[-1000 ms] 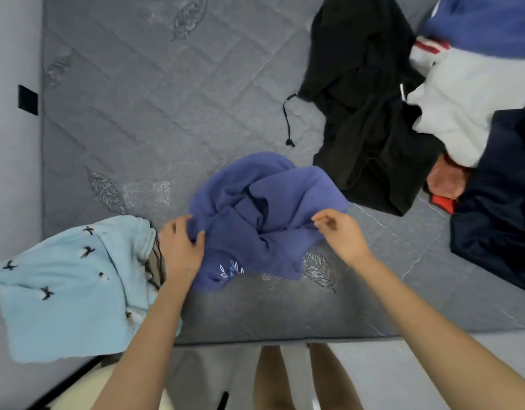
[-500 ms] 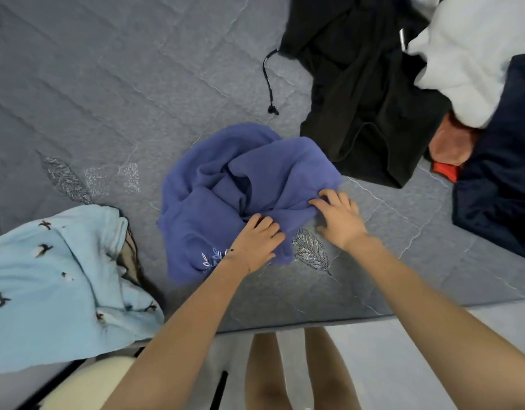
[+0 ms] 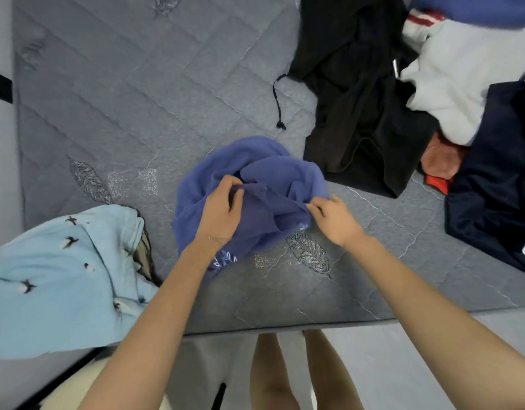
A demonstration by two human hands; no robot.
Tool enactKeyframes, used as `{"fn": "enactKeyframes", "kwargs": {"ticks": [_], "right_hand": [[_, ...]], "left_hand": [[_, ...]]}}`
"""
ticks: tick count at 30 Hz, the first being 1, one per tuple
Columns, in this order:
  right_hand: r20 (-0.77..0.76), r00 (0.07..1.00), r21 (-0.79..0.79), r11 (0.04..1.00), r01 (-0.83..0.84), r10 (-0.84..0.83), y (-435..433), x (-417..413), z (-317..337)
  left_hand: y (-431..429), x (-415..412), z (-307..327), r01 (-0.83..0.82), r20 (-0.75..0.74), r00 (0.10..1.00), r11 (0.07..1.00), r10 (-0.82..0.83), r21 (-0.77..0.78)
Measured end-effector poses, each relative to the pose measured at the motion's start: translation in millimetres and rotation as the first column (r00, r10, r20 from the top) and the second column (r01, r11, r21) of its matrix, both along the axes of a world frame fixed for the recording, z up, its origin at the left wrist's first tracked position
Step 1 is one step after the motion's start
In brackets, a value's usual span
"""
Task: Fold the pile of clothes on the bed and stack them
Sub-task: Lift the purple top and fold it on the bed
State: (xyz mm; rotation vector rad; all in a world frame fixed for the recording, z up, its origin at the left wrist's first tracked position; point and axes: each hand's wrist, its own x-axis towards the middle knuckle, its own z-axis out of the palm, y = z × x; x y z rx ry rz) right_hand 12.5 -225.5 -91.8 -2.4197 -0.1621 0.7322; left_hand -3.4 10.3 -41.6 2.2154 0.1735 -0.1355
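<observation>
Gripping crumpled purple garment near front edge of grey mattress: left hand clutching upper fold, right hand pinching right edge; light blue garment lying left.

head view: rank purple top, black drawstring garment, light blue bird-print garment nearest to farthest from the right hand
1. purple top, centre, pinched by the right hand.
2. black drawstring garment, just beyond, toward the far right.
3. light blue bird-print garment, far left, past the left hand.
</observation>
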Motion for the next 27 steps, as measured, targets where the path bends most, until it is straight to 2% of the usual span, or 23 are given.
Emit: {"fn": "enactKeyframes", "kwargs": {"ticks": [2, 5, 7, 10, 13, 17, 20, 24, 27], "right_hand": [[-0.082, 0.993, 0.138, 0.986, 0.097, -0.086, 7.2, -3.2, 25.5], [-0.229, 0.971, 0.272, 0.953, 0.133, -0.071, 14.8, -8.1, 75.5], [-0.247, 0.967, 0.261, 0.965, 0.006, 0.061, 19.6, -9.7, 111.9], [-0.188, 0.946, 0.195, 0.954, -0.227, 0.263, 30.9, -13.3, 159.5], [-0.096, 0.951, 0.170, 0.946, -0.276, 0.294, 41.2, -12.2, 193.5], [-0.012, 0.975, 0.192, 0.957, -0.217, 0.224, 44.5, -3.3, 251.3], [0.055, 0.988, 0.276, 0.948, -0.157, 0.147, 43.1, 3.6, 296.7], [0.270, 0.962, 0.305, 0.951, -0.042, -0.044, 43.8, 15.1, 352.8], [0.283, 0.926, 0.402, 0.907, 0.123, -0.251, 43.3, 26.8, 398.4]], "left_hand": [[8.9, 4.7, 18.5, -0.002, -0.026, 1.000, 1.000, 0.002, -0.002], [25.3, 8.5, 52.1, 0.064, -0.066, 0.996, 0.997, -0.062, 0.034], [35.6, 11.0, 80.0, 0.010, -0.036, 0.999, 1.000, -0.010, 0.026], [46.7, 14.7, 133.3, -0.141, 0.094, 0.985, 0.990, 0.142, -0.020], [56.6, 18.7, 189.5, -0.195, 0.216, 0.955, 0.979, 0.202, -0.052], [81.2, 21.0, 270.9, -0.245, 0.325, 0.908, 0.964, 0.264, -0.099], [97.9, 18.4, 328.9, -0.261, 0.388, 0.877, 0.959, 0.283, -0.111], [111.1, 9.9, 391.8, -0.273, 0.441, 0.846, 0.954, 0.298, -0.122], [115.9, 2.6, 435.2, -0.290, 0.507, 0.800, 0.946, 0.321, -0.142]]}}
